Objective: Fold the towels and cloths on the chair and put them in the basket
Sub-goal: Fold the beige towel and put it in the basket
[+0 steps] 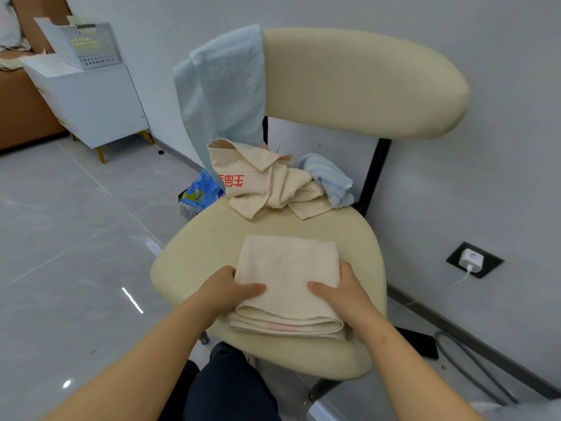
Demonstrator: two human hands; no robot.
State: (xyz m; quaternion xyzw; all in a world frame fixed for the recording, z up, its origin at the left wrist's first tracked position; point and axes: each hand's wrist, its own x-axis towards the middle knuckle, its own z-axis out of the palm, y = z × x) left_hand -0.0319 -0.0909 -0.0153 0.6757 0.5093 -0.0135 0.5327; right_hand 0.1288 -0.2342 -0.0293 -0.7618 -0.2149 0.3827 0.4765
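Note:
A folded cream towel (287,268) lies at the front of the cream chair seat (197,250). My left hand (226,291) grips its left edge, thumb on top. My right hand (340,291) grips its right edge the same way. Behind it a crumpled beige cloth with red characters (267,183) sits at the back of the seat, next to a small light blue striped cloth (329,177). A long light blue towel (224,92) hangs over the left end of the chair's backrest (364,83). The white plastic basket (82,45) stands on a white cabinet far left.
The white cabinet (94,101) stands against the wall beside a brown piece of furniture. A blue printed package (200,191) lies on the floor behind the chair. On the right wall are a socket with a charger (472,259) and grey cables running along the floor.

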